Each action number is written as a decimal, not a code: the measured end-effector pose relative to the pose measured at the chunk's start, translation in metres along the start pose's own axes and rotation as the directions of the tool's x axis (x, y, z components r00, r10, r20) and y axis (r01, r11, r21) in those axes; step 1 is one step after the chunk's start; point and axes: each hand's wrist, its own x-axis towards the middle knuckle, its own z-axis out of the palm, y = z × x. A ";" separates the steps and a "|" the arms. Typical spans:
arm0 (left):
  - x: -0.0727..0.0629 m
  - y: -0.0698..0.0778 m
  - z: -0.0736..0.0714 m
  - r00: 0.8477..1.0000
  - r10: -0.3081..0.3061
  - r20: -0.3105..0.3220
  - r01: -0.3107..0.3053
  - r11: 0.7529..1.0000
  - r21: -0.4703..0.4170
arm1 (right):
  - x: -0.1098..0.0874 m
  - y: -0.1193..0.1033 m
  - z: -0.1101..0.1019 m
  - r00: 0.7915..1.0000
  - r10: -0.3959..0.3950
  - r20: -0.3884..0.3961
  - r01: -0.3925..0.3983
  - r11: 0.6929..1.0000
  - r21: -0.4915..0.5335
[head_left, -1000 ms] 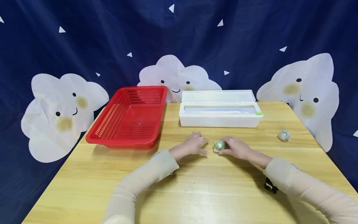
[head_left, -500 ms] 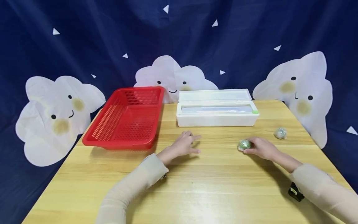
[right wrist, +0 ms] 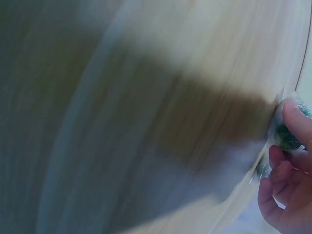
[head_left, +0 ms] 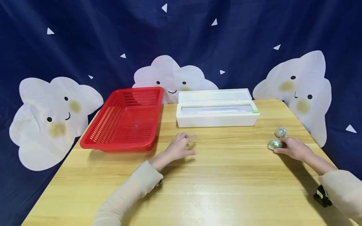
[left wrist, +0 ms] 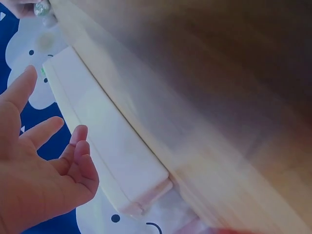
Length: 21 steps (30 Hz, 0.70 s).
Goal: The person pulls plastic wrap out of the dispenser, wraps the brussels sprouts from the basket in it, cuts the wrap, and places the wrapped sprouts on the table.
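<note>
My right hand [head_left: 297, 149] grips a round green thing wrapped in clear film [head_left: 275, 144] at the table's right side. Just behind it lies a second film-wrapped ball [head_left: 281, 132], paler on top; the two overlap in the head view. In the right wrist view, the thumb presses on the green wrapped thing [right wrist: 287, 131], and the other ball [right wrist: 263, 168] shows past the fingers. My left hand [head_left: 176, 147] hovers over the middle of the table, holding nothing, fingers spread and partly bent. Ahead of it is a long white box [head_left: 217, 120], probably a cling film dispenser.
The box's lid [head_left: 214, 95] is raised, with clear film inside and a green slider [head_left: 255, 111] at its right end. A red slotted plastic basket [head_left: 118, 146] stands at the left of the wooden table [head_left: 209, 188]. Behind hangs a dark blue cloth with clouds [head_left: 198, 31].
My right hand has carried the green wrapped thing rightward, away from the left hand, to beside the other wrapped ball. The left hand has drawn slightly left. The view has shifted a little.
</note>
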 end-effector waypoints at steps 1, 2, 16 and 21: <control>-0.001 0.000 -0.001 1.000 0.003 -0.008 -0.003 1.000 -0.004 | -0.001 0.004 -0.002 1.000 0.012 0.003 -0.012 1.000 -0.007; -0.002 0.000 -0.001 1.000 0.007 -0.016 -0.008 1.000 -0.006 | -0.002 0.008 -0.003 1.000 0.015 0.003 -0.015 1.000 -0.013; -0.038 0.010 -0.012 0.951 0.193 -0.240 -0.117 0.947 0.298 | -0.009 0.029 -0.004 0.999 -0.034 0.003 0.034 0.999 0.010; -0.046 0.008 -0.017 0.900 0.272 -0.341 -0.080 0.871 0.485 | -0.019 0.026 -0.016 0.995 0.097 0.025 -0.096 0.995 -0.035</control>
